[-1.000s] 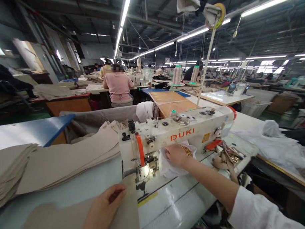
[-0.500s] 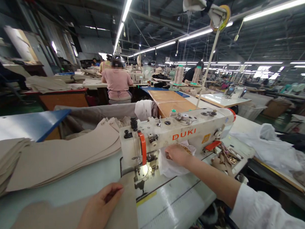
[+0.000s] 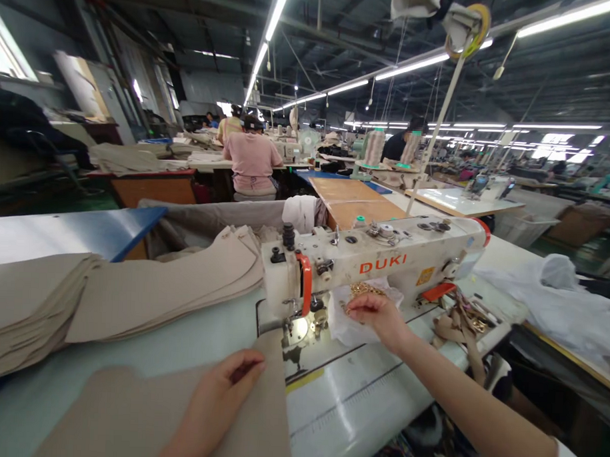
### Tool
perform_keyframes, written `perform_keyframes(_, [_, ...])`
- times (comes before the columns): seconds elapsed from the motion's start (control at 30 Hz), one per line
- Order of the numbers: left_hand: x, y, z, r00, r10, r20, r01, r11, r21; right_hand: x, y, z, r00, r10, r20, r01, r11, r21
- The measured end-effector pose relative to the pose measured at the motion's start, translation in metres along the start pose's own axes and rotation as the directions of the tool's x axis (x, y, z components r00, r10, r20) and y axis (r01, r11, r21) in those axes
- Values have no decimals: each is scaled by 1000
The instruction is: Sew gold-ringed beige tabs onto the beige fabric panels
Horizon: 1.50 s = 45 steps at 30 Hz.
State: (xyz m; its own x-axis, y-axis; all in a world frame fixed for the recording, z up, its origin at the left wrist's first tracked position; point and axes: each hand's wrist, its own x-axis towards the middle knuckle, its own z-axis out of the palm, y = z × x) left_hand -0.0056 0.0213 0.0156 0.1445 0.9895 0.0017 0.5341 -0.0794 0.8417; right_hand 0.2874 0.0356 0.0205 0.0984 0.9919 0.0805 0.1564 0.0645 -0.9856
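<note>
- The left hand (image 3: 222, 392) rests on a tan fabric piece (image 3: 121, 409), fingers curled with thumb and fingertips close together; I cannot tell whether they pinch anything.
- That fabric piece lies flat on the pale worktop (image 3: 346, 416), in front of the sewing machine (image 3: 334, 259) and to the left.
- Its visible part stretches chiefly left to right, with a rounded bump on the far edge; the near side runs out of view, so its full long axis cannot be told.
- Its far right corner points away from the person, toward the needle area, and the right edge runs nearly straight back from there.
- The right hand (image 3: 379, 318) reaches over a white plastic bag (image 3: 339, 326), fingertips drawn together; whether they hold a small part is too small to tell.
- The bag sits open beneath the machine's arm, gold-coloured hardware (image 3: 367, 289) heaped at its far side.
- Behind the fabric piece, a stack of cut pieces (image 3: 167, 297) lies lengthwise, slanting up to the right.
</note>
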Motion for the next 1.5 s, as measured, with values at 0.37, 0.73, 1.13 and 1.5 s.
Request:
perform_keyframes(0.37, [-11,-8,7,994,100,40,-98,994,-36,-46,-14,56,992,47,118,-69,979,193])
perform_keyframes(0.73, [-15,-5,11,994,89,69,-77,983,-166,-47,10,106,978,104,178,-133,978,163])
perform_keyframes(1.13, [-12,-7,12,959,-23,282,178,824,-538,-46,11,94,930,164,329,-247,941,230])
perform_keyframes(1.5, [-12,-13,16,935,-52,351,273,736,-619,-54,8,96,943,-120,310,118,993,26])
